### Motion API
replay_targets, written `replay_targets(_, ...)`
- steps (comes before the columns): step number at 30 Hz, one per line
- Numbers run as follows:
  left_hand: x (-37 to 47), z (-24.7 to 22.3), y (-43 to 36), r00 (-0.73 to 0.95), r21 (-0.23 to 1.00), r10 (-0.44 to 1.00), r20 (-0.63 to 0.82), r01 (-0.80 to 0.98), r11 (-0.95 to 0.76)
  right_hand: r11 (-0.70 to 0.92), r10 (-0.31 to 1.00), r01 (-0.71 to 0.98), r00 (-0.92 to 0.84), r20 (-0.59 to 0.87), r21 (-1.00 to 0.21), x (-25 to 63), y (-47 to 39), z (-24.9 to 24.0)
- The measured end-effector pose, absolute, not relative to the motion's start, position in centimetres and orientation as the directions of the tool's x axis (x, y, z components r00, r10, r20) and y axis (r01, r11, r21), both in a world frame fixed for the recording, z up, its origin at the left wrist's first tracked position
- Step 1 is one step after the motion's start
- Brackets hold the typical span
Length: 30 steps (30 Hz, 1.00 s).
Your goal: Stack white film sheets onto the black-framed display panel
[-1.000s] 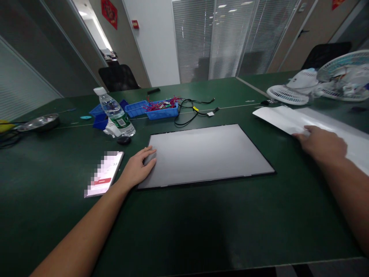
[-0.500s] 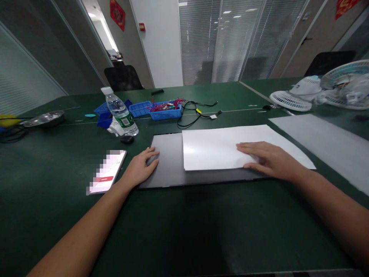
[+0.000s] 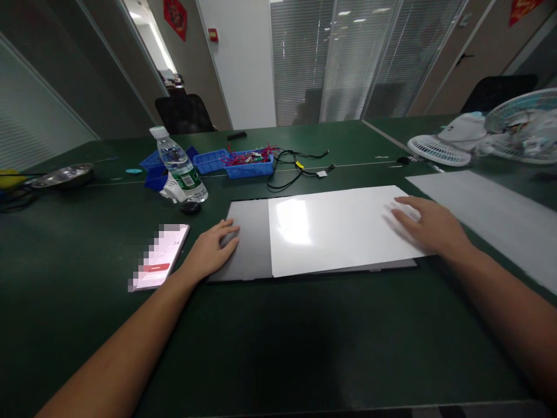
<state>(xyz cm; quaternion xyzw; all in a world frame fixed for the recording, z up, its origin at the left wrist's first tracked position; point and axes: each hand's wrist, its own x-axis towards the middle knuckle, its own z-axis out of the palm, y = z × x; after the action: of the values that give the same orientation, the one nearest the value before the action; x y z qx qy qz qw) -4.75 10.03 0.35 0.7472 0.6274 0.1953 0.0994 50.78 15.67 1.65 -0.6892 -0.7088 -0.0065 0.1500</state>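
A glossy white sheet (image 3: 335, 232) is lying over the grey panel (image 3: 248, 244), covering its middle and right. At the left a broad strip of panel is showing, along with a thin wedge at the near edge, while the sheet's right end is reaching past the panel's border.

The right hand (image 3: 435, 226) is hanging at that right end, thumb and fingers spread and pinching nothing visible (blur is hiding whether the fingertips are touching). The left hand (image 3: 211, 249) is resting on the panel's left edge, its fingers loosely spread rather than gripping.

The likeliest trouble is the sheet skating askew, since a push at its one end would be acting with nothing holding the other. Pressing on the overhanging part could crease it over the panel's border, and a firm sideways shove might drag the panel too if the left hand is bearing lightly.

Further out, a second pale sheet (image 3: 491, 209) is lying on the green table (image 3: 304, 348) beyond the right hand, a phone (image 3: 161, 258) is sitting left of the left hand, and a water bottle (image 3: 185, 174) is standing behind.
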Motion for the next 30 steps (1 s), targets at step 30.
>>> replay_targets(30, -4.7, 0.3, 9.9, 0.108, 0.473, 0.974, 0.2, 0.86, -0.193, 0.153, 0.977, 0.984, -0.137, 0.16, -0.09, 47.3, 14.2, 1.6)
